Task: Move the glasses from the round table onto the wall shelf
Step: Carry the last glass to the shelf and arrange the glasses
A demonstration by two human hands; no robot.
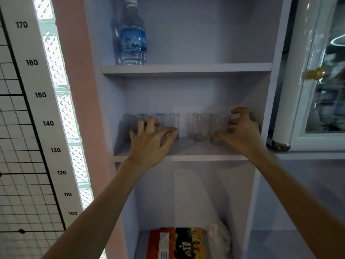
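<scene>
Where five glasses (pixel 201 126) line the shelf (pixel 186 147), a bottle (pixel 133 40) one board above it, the left hand (pixel 149 144) and right hand (pixel 242 135) reach half-curled at them; whether either grips, I cannot tell.

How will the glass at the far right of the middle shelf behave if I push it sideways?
The rightmost glass looks clear and rigid, so probably fragile and somewhat slippery. Its straight sides and flat base suggest it would slide, not roll. The neighbouring glass stands very close, so a leftward push would likely clink them together.
</scene>
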